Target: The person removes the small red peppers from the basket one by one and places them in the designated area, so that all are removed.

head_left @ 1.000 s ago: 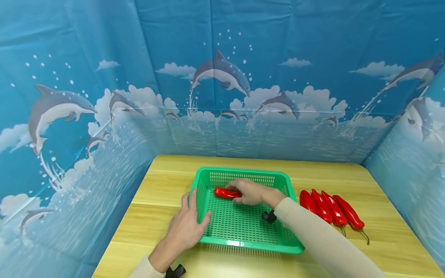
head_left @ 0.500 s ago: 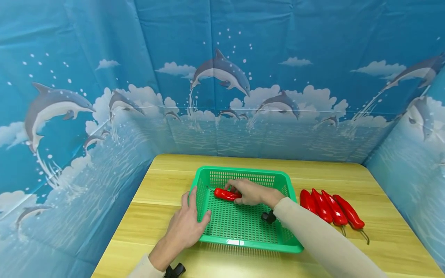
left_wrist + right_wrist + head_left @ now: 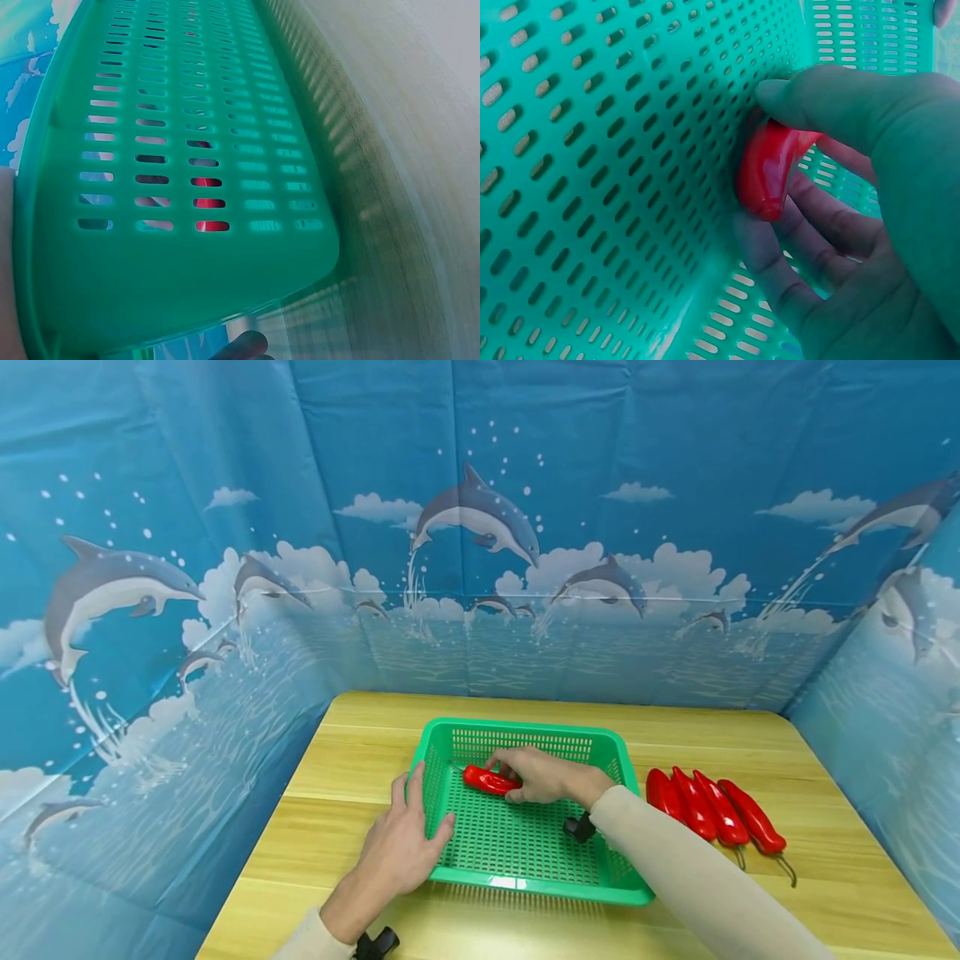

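Observation:
A red chili pepper (image 3: pixel 487 780) with a thin stem lies in the green plastic basket (image 3: pixel 517 882), near its back left. My right hand (image 3: pixel 540 775) reaches into the basket and holds the pepper's right end. In the right wrist view the thumb (image 3: pixel 802 97) lies over the pepper (image 3: pixel 765 172), with the other fingers curving beneath it. My left hand (image 3: pixel 401 843) rests at the basket's front left corner, its fingers fairly straight along the rim. Through slots of the basket wall (image 3: pixel 187 277), red patches of the pepper (image 3: pixel 210 203) show in the left wrist view.
Several red chili peppers (image 3: pixel 693 804) lie side by side on the wooden table (image 3: pixel 352 743), right of the basket. A blue curtain (image 3: pixel 465 643) printed with dolphins stands behind the table and along both sides.
The pepper has turned slightly in the basket, its stem end shifting a little to the right. Both hands keep nearly the same places.

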`<state>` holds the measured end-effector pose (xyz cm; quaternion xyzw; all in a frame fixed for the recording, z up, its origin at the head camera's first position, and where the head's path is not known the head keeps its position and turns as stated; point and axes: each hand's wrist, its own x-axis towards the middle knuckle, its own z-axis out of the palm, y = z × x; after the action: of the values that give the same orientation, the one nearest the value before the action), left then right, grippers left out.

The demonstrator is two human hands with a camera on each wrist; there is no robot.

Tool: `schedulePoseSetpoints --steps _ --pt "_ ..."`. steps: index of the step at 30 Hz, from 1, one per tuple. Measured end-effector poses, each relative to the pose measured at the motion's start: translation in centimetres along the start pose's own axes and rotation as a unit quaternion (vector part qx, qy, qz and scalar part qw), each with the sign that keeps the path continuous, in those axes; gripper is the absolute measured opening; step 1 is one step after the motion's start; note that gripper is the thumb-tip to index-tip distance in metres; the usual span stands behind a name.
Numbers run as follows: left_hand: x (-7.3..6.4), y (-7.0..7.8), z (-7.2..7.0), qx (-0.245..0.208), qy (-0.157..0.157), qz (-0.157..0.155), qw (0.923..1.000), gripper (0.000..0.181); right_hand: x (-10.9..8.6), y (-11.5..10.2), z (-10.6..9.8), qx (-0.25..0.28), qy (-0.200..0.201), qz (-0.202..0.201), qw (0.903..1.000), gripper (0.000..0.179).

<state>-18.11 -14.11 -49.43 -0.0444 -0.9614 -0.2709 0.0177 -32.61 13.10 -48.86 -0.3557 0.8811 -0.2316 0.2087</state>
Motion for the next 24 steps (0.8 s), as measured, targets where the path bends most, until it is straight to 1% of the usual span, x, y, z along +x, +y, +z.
schedulePoseSetpoints --steps 4,13,19,24 --pt "-0.1 0.1 -0.1 -0.004 0.0 0.001 1.0 0.101 -0.3 -0.1 -0.2 -0.006 0.003 -0.001 1.0 0.057" --pt "-0.3 0.1 -0.1 -0.008 0.001 0.002 1.0 0.1 -1.0 -0.3 -0.6 0.003 0.011 0.007 0.9999 0.052" --pt "-0.2 0.1 -0.2 -0.009 0.0 0.003 1.0 0.099 -1.6 -0.5 -1.1 0.0 0.032 0.005 0.9995 0.046" --pt "-0.3 0.1 -0.2 -0.011 -0.004 -0.001 0.9999 0.099 -2.1 -0.6 -1.4 0.009 0.052 0.003 0.9986 0.041"
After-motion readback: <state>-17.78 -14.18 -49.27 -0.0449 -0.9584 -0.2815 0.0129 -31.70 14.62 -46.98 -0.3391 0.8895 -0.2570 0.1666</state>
